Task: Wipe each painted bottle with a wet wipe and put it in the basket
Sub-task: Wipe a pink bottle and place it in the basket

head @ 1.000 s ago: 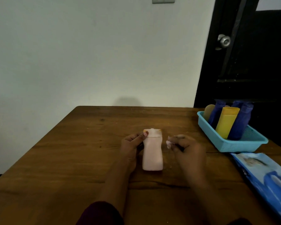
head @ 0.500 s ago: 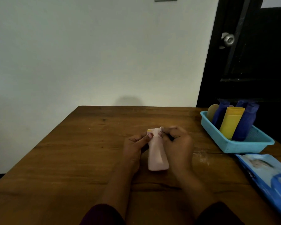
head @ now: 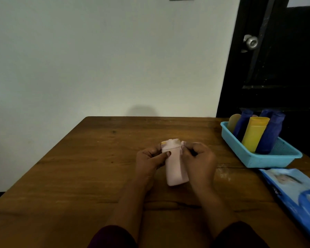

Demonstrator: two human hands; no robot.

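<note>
A pale pink bottle (head: pixel 174 167) lies on the wooden table (head: pixel 79 176) with its cap end pointing away from me. My left hand (head: pixel 149 161) grips its left side near the neck, thumb across the front. My right hand (head: pixel 199 160) holds a small white wet wipe (head: pixel 182 145) pressed against the bottle's right shoulder. A turquoise basket (head: pixel 268 161) at the right holds a yellow bottle (head: pixel 254 134), dark blue bottles (head: pixel 268 136) and a tan one (head: pixel 233 121).
A blue wet-wipe pack (head: pixel 297 196) lies at the table's right front edge, just in front of the basket. A dark door with a metal knob (head: pixel 250 42) stands behind the basket. A pale wall runs behind the table.
My right hand moved left from beside the bottle and brought the wipe against its top right side. The left hand kept its hold and the bottle tilted slightly.
</note>
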